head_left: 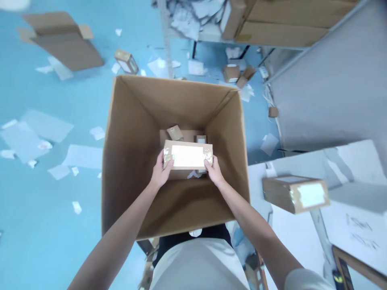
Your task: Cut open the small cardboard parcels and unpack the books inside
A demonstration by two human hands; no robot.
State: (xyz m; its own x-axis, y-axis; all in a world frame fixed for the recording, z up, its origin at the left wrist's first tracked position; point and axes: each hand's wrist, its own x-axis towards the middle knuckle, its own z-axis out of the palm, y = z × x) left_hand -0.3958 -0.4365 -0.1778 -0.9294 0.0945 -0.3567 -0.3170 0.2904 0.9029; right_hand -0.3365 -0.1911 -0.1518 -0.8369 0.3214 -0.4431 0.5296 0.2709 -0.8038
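A small taped cardboard box point(188, 156) with a bright white label is held level inside a large open carton point(175, 209). My left hand point(161, 171) grips its left end, thumb on top. Its right end is in my right hand point(214, 170), thumb also on top. Lower down, on the carton's bottom, lie a small brown box point(175, 133) at the back left and another box point(201, 139) at the back right, partly hidden by the held box. A scrap of white paper point(193, 174) shows just below the held box.
A labelled box point(296, 193) sits on white packages at the right. An open flattened carton point(65, 40), paper scraps and a small box point(126, 61) lie on the blue floor. A shelf with long cartons point(281, 30) stands at the back, with a grey wall point(329, 88) at the right.
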